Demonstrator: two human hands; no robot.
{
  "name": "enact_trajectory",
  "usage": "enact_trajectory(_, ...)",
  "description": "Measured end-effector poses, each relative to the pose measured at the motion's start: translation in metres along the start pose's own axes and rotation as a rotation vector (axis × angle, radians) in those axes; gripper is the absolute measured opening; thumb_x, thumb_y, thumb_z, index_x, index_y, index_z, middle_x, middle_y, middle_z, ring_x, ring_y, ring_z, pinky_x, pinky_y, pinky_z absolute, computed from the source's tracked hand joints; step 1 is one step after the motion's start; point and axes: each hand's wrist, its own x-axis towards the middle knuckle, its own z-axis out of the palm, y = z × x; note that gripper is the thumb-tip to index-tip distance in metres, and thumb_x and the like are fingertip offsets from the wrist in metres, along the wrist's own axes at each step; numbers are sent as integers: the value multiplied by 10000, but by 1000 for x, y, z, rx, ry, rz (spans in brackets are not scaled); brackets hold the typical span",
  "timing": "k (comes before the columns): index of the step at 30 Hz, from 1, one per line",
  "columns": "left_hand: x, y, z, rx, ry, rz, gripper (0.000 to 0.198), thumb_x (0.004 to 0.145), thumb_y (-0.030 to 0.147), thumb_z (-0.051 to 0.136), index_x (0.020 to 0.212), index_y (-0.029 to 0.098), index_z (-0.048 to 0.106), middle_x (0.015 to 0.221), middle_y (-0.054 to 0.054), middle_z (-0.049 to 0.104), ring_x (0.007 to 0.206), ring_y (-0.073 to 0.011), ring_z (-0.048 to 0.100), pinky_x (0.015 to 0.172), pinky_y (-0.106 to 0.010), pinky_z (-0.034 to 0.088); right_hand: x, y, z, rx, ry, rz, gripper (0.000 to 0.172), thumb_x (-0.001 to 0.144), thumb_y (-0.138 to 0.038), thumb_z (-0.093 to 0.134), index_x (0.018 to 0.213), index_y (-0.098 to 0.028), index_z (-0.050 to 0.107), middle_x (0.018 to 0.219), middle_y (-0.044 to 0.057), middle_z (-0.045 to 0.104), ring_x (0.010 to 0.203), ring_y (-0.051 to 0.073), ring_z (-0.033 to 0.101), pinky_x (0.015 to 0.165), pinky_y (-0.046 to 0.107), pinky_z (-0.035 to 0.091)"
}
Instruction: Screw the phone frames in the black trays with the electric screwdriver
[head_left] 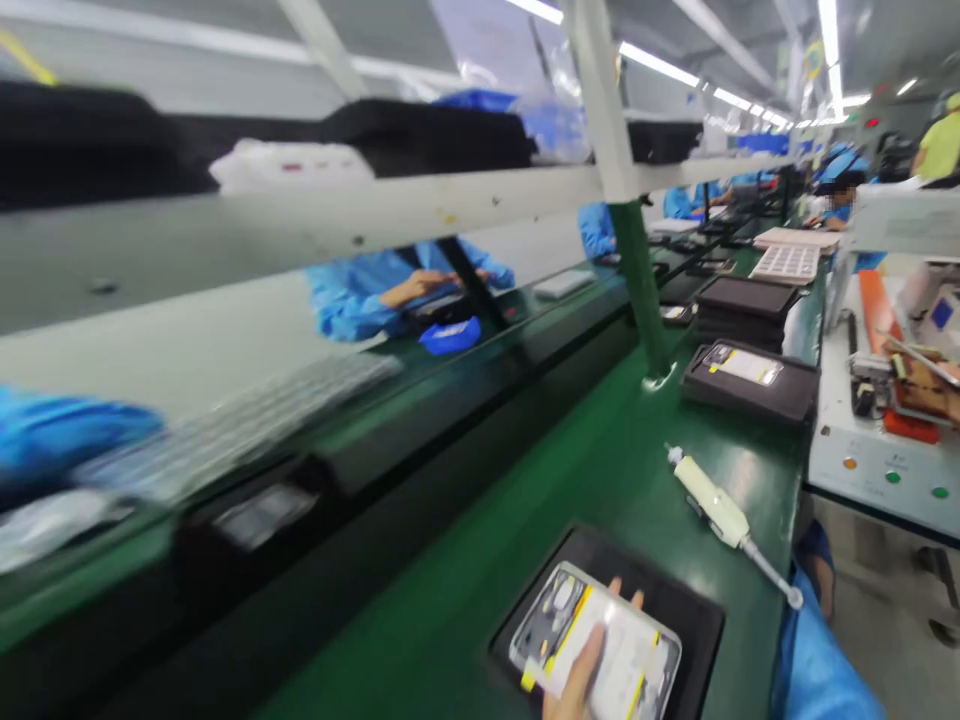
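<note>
My left grip (pixel 574 690) clasps the phone (pixel 636 652) over a black tray (pixel 688 610), parts seemingly fitted, back uncovered.

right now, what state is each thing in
phone, inner parts and yellow strips showing
black tray, beneath the phone
hand, thumb over the phone
pale hand tool, lying unheld on the green bench
farther phone, resting on a dark tray
ceiling lights, lit
machine buttons, cannot tell if lit
</note>
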Motion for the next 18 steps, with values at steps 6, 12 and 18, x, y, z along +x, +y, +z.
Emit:
enact_trajectory(6, -19, 23, -12, -157, 106, 36, 400, 668, 181, 730, 1065, 173, 685, 1135, -122, 715, 967, -351, 694, 758, -414, 614, -70, -160, -11, 749, 168, -855, 477, 992, -177, 404, 1467, -185, 366, 1340, 149, 556, 1263, 202, 522, 968, 369, 521)
enact_trajectory(12, -54, 51, -55, -212, 364, 200, 376, 615, 157, 722, 984, 225, 707, 1026, -41, 754, 842, -293, 725, 580, -307, 612, -150, -330, 14, 1060, 90, -1324, 281, 966, -80, 373, 1103, -64, 617, 1071, 157, 686, 1140, 243, 609, 966, 417, 539)
enact_trajectory(18, -88, 48, -61, -27, 339, 243, 567, 520, 290, 852, 1060, 226, 691, 1089, -76, 735, 906, -337, 709, 666, -361, 621, -153, -338, 9, 1023, -670, -1299, 365, 946, -442, 550, 1025, -110, 678, 1171, 160, 652, 1152, 293, 597, 1021, 480, 484)
